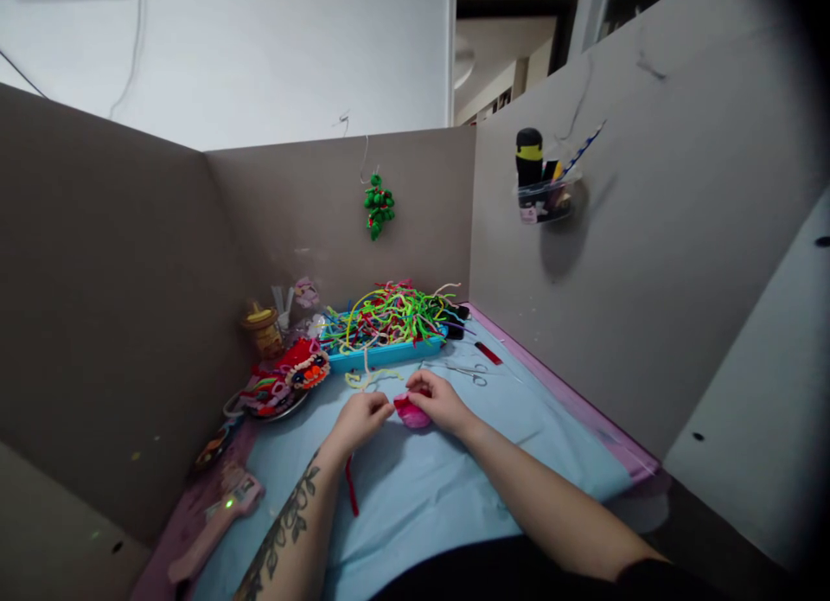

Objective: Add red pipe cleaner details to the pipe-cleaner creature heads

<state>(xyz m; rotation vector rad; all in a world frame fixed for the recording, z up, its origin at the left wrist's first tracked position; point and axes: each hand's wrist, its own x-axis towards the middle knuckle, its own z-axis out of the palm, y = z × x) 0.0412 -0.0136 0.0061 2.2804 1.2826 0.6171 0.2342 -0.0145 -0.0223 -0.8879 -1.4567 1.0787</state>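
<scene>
In the middle of the head view, my right hand (442, 404) grips a small pink and red coiled piece (413, 414), which looks made of fuzzy pipe cleaner. My left hand (363, 418) is closed in a pinch just left of that piece. Below my left wrist hangs the end of a red pipe cleaner (351, 487); its upper part runs hidden behind the hand. Beyond my hands, a pale yellow pipe cleaner (382, 376) lies on the blue cloth (447, 489). Scissors (472, 374) rest to the right of my right hand.
A blue tray (389, 354) heaped with colourful pipe cleaners stands at the back. To the left are a plate (280, 411) of fuzzy pieces, a brown-gold cup (263, 331) and a pink tool (217, 523). Grey panels enclose the table; a pen holder (543, 205) hangs right.
</scene>
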